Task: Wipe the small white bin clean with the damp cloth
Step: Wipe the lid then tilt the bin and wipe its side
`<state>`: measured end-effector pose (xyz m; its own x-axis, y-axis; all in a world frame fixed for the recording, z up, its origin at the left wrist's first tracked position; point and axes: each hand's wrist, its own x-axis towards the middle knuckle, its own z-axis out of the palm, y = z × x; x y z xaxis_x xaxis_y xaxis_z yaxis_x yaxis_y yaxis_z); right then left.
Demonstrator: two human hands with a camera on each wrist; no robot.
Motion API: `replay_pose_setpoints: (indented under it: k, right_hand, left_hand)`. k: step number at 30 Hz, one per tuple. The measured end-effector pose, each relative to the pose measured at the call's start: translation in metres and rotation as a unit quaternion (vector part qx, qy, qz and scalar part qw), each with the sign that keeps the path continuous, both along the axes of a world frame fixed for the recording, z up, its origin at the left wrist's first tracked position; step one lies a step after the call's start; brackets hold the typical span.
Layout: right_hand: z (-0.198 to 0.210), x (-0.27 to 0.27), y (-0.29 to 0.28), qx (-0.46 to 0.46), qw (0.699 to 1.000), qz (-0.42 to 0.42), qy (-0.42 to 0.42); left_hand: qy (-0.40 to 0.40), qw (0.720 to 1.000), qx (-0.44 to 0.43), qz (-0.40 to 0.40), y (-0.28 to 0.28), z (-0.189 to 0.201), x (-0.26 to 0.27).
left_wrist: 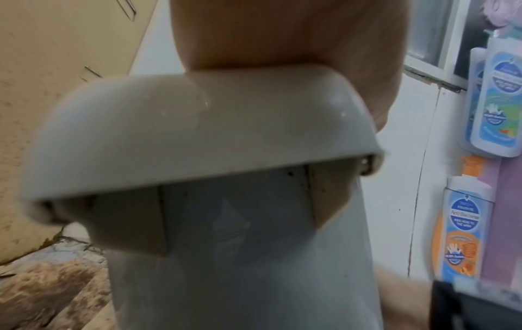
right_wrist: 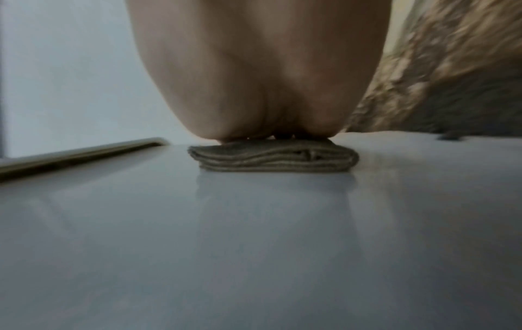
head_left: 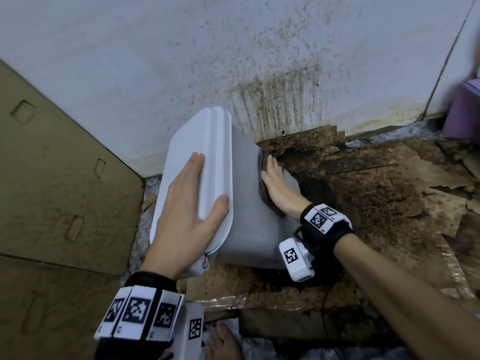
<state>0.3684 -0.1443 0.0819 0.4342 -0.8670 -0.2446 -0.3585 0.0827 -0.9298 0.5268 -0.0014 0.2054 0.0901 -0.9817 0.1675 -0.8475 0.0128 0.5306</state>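
The small white bin [head_left: 244,216] is tilted over on the floor, its lid [head_left: 181,152] facing up and to the left. My left hand [head_left: 187,203] lies flat on the lid, fingers straight, thumb spread across the lid's near edge. Against the bin's grey-white side wall, my right hand [head_left: 276,183] presses a folded brown cloth [head_left: 268,201] with flat fingers. The left wrist view shows the lid [left_wrist: 197,125] from its hinge end, above the bin body [left_wrist: 240,268]. In the right wrist view the folded cloth [right_wrist: 271,158] sits under my palm [right_wrist: 259,78] on the smooth wall [right_wrist: 254,245].
A large cardboard sheet [head_left: 52,178] leans at the left. The white wall [head_left: 259,61] behind the bin is stained brown. Dirty, torn cardboard [head_left: 376,190] covers the floor at right. A purple container [head_left: 462,110] stands at far right. Soap bottles [left_wrist: 497,100] hang nearby. A bare foot [head_left: 223,341] is below.
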Motion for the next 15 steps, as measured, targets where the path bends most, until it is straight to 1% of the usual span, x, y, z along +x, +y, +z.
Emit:
replay_pose_setpoints:
  k: [2,4,6,9,11,13,15]
  right_hand:
    - [0.028,0.009,0.017,-0.044,0.999,0.025,-0.017]
    - [0.047,0.017,0.039,-0.094,0.994,0.04,-0.029]
    - [0.052,0.024,0.065,-0.132,0.99,0.011,-0.057]
    - [0.039,0.031,0.103,-0.186,0.976,-0.074,-0.082]
    - [0.027,0.029,0.119,-0.214,0.965,-0.115,-0.094]
    - [0.011,0.025,0.127,-0.222,0.96,-0.14,-0.098]
    - [-0.006,0.019,0.129,-0.205,0.962,-0.16,-0.088]
  left_hand:
    - [-0.002,1.0,0.0,-0.001,0.0,-0.001,0.001]
    - [-0.004,1.0,-0.001,-0.002,0.001,-0.001,0.002]
    - [-0.006,1.0,-0.001,-0.001,0.001,-0.001,0.002]
    - [-0.006,1.0,-0.004,0.001,0.0,-0.003,0.004]
    - [-0.006,1.0,-0.006,0.003,0.001,-0.004,0.005]
    - [-0.002,1.0,-0.003,0.004,0.002,-0.004,0.005]
    - [0.006,1.0,-0.002,0.007,0.003,-0.003,0.005]
